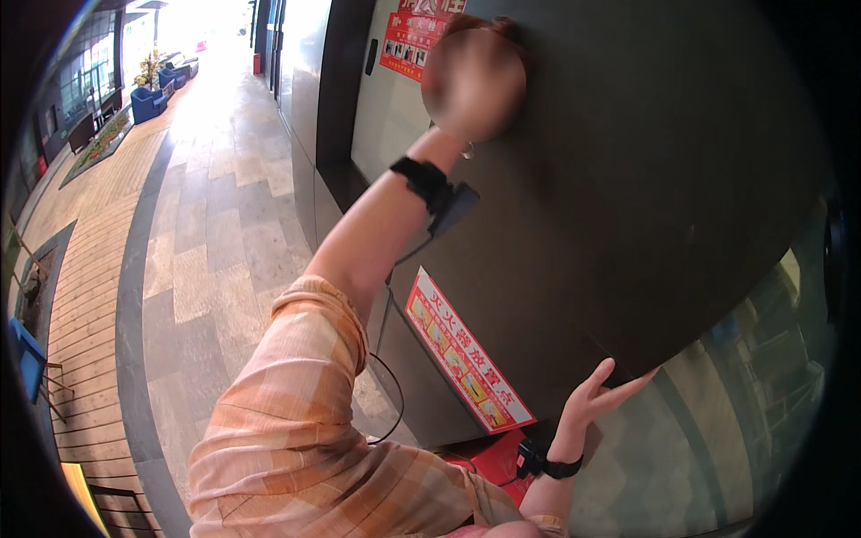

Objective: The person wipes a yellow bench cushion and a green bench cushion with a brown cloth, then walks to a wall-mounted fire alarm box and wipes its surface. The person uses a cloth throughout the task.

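My left hand [476,87] reaches up against the upper part of a large dark panel [646,181]. It is blurred, so I cannot tell how its fingers lie. A reddish-brown thing [501,28], too blurred to name, shows at the hand's far side. Lower right, my right hand [602,397] touches the panel near its lower edge, with thumb and fingers apart and nothing seen in it. Each wrist wears a black strap; the left one carries a dark device [456,207] with a cable.
A red-and-white sign [471,353] with pictures is on the panel's lower part. Another red sign [410,47] is beside my left hand. Below stands a red box-like object [501,460]. Glass [679,444] lies right; a tiled walkway [215,222], wooden decking [101,323] and blue armchairs [148,104] lie left.
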A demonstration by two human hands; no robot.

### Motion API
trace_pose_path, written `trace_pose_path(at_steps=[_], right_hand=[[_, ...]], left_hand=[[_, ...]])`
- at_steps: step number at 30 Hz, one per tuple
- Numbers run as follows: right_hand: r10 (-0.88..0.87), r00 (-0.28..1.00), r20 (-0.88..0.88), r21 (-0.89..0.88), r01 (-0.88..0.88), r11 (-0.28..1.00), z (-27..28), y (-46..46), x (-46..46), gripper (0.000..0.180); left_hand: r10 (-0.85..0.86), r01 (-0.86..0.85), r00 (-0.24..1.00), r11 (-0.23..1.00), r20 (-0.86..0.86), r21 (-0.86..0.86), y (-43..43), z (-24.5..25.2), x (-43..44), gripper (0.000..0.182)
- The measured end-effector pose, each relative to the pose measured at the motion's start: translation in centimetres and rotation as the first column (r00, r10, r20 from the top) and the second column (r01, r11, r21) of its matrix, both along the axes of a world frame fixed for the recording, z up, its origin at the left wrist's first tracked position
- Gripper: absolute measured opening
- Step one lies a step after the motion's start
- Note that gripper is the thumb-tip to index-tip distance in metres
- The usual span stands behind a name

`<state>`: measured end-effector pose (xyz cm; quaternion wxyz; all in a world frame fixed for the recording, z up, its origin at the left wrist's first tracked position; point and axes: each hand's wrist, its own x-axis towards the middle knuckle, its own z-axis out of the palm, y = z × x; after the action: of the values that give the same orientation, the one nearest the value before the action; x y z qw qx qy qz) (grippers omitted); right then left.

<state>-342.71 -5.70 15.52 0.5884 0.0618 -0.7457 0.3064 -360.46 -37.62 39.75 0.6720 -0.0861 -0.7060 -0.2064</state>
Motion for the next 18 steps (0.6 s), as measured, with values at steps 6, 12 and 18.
trace_pose_path(at_steps=[6, 12, 18], right_hand=[[-0.018, 1.000, -0.010, 0.048, 0.019, 0.999, -0.1, 0.2, 0.0, 0.070], [0.017, 1.000, -0.016, 0.017, -0.017, 1.000, 0.1, 0.1, 0.0, 0.069], [0.023, 0.999, -0.037, 0.049, -0.021, 0.999, 0.1, 0.0, 0.0, 0.068]], left_hand=[[-0.455, 0.435, 0.884, 0.711, 0.111, -0.552, 6.6, -10.9, 5.0, 0.090], [-0.218, 0.156, 0.960, 0.938, -0.177, -0.309, 1.6, -5.9, -0.8, 0.072], [-0.098, 0.147, 0.979, 0.946, -0.177, 0.290, 0.2, 5.6, -6.2, 0.059]])
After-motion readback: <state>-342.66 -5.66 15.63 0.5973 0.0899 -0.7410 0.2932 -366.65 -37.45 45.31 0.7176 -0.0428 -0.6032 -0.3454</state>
